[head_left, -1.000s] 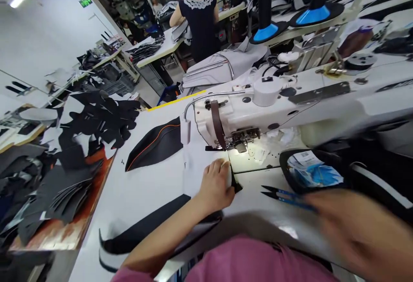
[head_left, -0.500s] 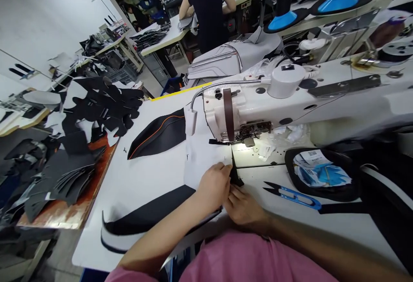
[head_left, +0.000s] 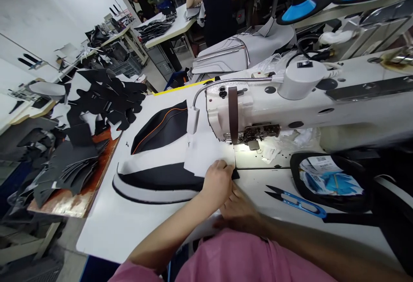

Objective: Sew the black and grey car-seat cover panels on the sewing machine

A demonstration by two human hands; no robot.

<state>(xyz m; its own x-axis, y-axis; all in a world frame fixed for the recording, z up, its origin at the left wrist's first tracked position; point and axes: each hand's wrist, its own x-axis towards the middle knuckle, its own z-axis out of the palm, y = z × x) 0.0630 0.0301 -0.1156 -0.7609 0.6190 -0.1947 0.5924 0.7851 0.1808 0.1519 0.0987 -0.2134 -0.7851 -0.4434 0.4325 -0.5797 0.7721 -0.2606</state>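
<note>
At the edge of a white and black fabric piece (head_left: 206, 157), my left hand (head_left: 218, 183) is closed, its fingers pinching the material in front of the sewing machine (head_left: 232, 114). My right hand (head_left: 237, 209) is closed just below and touches the left one; its fingertips are at the same edge, partly hidden. The piece's long black part (head_left: 161, 178), with a curved pale border, stretches left under my left forearm. A black panel with orange stitching (head_left: 161, 127) lies behind it.
Blue thread snips (head_left: 297, 203) and a black pouch with packets (head_left: 329, 178) lie right of my hands. Stacked dark pieces (head_left: 72, 165) rest on a brown board at the left. A person (head_left: 214, 6) works at a table behind.
The long black part and its pale border have shifted up and lie flatter on the table. My hands stay together at the fabric edge. The camera view has moved slightly.
</note>
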